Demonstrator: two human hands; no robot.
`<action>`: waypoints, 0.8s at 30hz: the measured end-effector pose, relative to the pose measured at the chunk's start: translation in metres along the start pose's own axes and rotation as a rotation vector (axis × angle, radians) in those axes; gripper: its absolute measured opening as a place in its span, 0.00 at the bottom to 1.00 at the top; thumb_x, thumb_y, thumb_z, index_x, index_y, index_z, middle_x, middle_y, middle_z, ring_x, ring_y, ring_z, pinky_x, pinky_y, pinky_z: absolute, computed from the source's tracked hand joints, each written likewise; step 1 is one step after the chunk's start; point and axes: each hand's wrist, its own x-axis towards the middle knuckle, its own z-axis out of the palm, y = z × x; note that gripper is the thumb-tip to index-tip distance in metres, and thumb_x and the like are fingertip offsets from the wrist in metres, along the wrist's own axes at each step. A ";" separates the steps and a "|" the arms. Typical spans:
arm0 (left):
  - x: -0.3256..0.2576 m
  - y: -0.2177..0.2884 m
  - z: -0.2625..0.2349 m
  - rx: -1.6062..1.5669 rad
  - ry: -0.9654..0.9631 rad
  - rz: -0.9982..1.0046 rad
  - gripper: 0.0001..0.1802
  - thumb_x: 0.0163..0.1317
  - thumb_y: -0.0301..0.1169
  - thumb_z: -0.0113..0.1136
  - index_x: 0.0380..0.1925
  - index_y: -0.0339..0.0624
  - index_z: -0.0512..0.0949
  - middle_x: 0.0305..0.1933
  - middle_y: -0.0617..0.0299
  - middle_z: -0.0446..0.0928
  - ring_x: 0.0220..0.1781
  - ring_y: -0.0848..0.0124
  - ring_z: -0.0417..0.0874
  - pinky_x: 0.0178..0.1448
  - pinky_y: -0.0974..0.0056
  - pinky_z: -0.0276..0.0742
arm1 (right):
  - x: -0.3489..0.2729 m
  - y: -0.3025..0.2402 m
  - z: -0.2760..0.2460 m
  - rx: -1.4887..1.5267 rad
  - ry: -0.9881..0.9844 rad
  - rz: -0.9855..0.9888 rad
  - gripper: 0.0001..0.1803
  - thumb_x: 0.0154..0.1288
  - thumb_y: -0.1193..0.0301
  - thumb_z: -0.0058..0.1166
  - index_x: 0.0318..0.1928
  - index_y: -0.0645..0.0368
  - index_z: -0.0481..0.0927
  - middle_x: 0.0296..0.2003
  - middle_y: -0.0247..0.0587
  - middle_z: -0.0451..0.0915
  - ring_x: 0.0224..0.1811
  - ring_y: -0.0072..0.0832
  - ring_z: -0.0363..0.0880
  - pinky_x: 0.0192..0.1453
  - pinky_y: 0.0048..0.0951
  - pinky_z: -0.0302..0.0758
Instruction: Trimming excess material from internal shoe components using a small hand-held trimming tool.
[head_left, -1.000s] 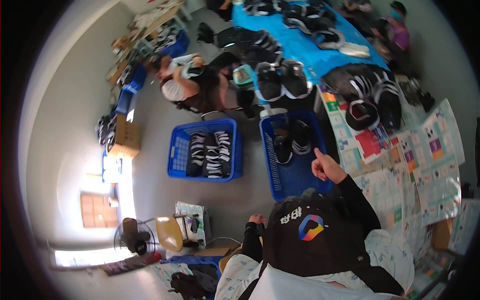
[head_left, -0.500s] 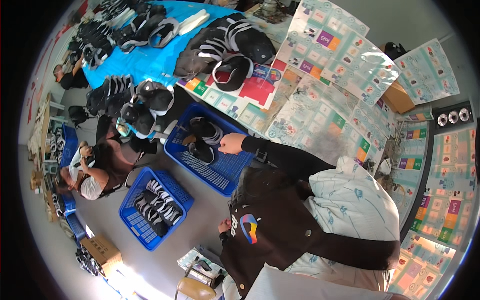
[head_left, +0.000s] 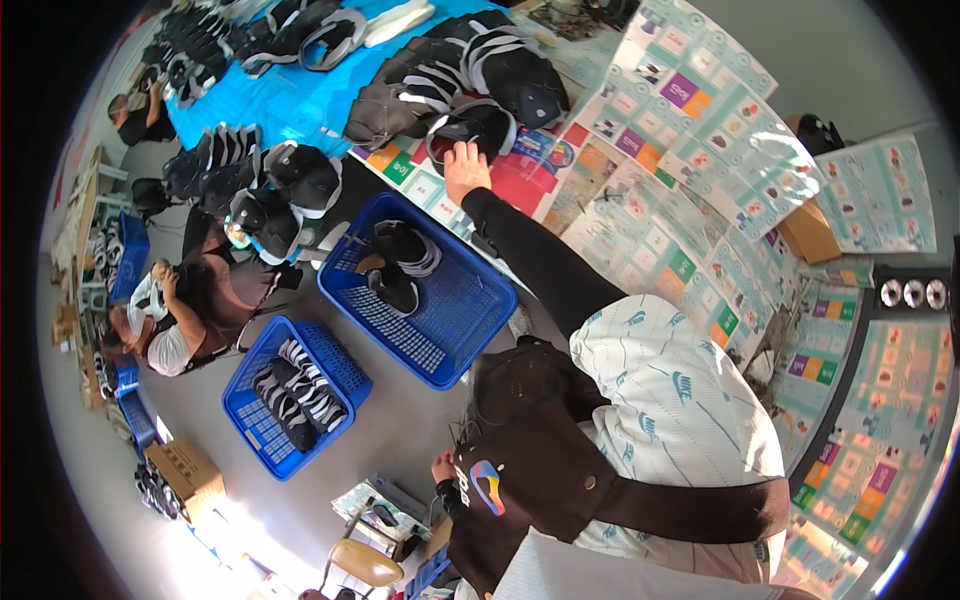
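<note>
My right hand (head_left: 466, 174) reaches over the table edge, its fingers bent over the opening of a black shoe with grey trim (head_left: 487, 125). That shoe lies on a printed sheet at the front of a heap of black and grey shoes (head_left: 425, 85). Low beside my apron, my left hand (head_left: 444, 467) shows only in part; its fingers look loosely apart with nothing visible in them. Below the table edge stands a blue plastic basket (head_left: 470, 330) holding two black shoes (head_left: 398, 285) toward its far left end.
A second blue basket (head_left: 240, 408) on the floor holds several black-and-white shoes. More shoes crowd the blue cloth (head_left: 270, 105). A co-worker (head_left: 185, 320) sits at left; another person (head_left: 135, 115) is farther back. A stool (head_left: 365, 563) stands at lower left, a cardboard carton (head_left: 185, 475) beyond.
My right hand has moved from above the basket up to the shoe on the table and now touches it. The two shoes stay in the basket; the view has shifted slightly.
</note>
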 end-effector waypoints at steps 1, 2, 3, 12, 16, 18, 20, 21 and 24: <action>-0.004 0.000 0.002 -0.021 0.006 -0.001 0.07 0.74 0.28 0.53 0.44 0.35 0.75 0.34 0.50 0.84 0.29 0.60 0.88 0.30 0.59 0.84 | 0.012 0.009 0.009 -0.057 0.034 -0.043 0.12 0.65 0.67 0.50 0.43 0.61 0.81 0.49 0.47 0.74 0.58 0.46 0.71 0.54 0.48 0.71; -0.008 -0.004 0.002 -0.038 0.014 -0.008 0.07 0.74 0.28 0.53 0.44 0.35 0.75 0.34 0.50 0.84 0.29 0.60 0.88 0.30 0.59 0.84 | 0.020 0.017 0.015 -0.081 -0.026 -0.059 0.14 0.67 0.66 0.47 0.41 0.59 0.83 0.50 0.46 0.75 0.59 0.46 0.70 0.56 0.49 0.68; -0.011 -0.004 0.004 -0.057 0.018 -0.006 0.07 0.74 0.28 0.53 0.44 0.35 0.75 0.34 0.50 0.84 0.29 0.60 0.87 0.30 0.59 0.84 | 0.027 0.026 0.019 -0.134 -0.098 -0.085 0.14 0.67 0.65 0.48 0.40 0.56 0.86 0.51 0.45 0.76 0.61 0.46 0.68 0.61 0.52 0.65; -0.079 0.048 -0.010 0.195 0.308 0.351 0.10 0.72 0.30 0.59 0.45 0.36 0.73 0.40 0.51 0.83 0.39 0.66 0.87 0.36 0.65 0.83 | 0.055 -0.025 -0.076 0.720 0.058 -0.165 0.07 0.65 0.67 0.60 0.40 0.55 0.83 0.52 0.40 0.75 0.60 0.42 0.69 0.65 0.45 0.63; -0.106 0.258 0.126 0.195 0.245 0.867 0.34 0.70 0.27 0.63 0.72 0.40 0.61 0.68 0.49 0.70 0.66 0.62 0.75 0.67 0.59 0.74 | 0.035 -0.012 -0.144 1.577 -0.217 -0.039 0.14 0.75 0.70 0.53 0.52 0.69 0.79 0.48 0.31 0.78 0.56 0.21 0.74 0.63 0.23 0.67; -0.152 0.345 0.165 0.134 0.182 1.173 0.37 0.71 0.28 0.63 0.76 0.42 0.58 0.72 0.51 0.67 0.73 0.61 0.68 0.71 0.57 0.69 | 0.004 -0.044 -0.184 1.858 -0.421 0.267 0.16 0.76 0.69 0.53 0.55 0.68 0.81 0.49 0.37 0.83 0.53 0.22 0.79 0.62 0.24 0.72; -0.222 0.419 0.207 0.143 0.120 1.427 0.36 0.70 0.29 0.62 0.75 0.42 0.60 0.72 0.52 0.67 0.73 0.60 0.68 0.72 0.57 0.68 | -0.011 -0.057 -0.186 2.108 -0.593 0.384 0.17 0.76 0.67 0.54 0.56 0.67 0.82 0.48 0.39 0.86 0.49 0.25 0.84 0.58 0.28 0.77; -0.244 0.441 0.211 0.210 0.087 1.458 0.35 0.69 0.30 0.63 0.74 0.41 0.63 0.73 0.53 0.66 0.71 0.60 0.71 0.71 0.56 0.69 | -0.017 -0.073 -0.200 2.186 -0.726 0.450 0.17 0.76 0.66 0.55 0.55 0.66 0.82 0.48 0.39 0.86 0.48 0.25 0.85 0.58 0.28 0.78; -0.297 0.476 0.225 0.380 -0.066 1.482 0.29 0.71 0.25 0.57 0.71 0.38 0.67 0.68 0.54 0.73 0.62 0.66 0.77 0.62 0.63 0.74 | -0.036 -0.108 -0.214 2.097 -0.802 0.528 0.13 0.72 0.65 0.57 0.48 0.62 0.84 0.41 0.38 0.86 0.43 0.26 0.84 0.51 0.26 0.77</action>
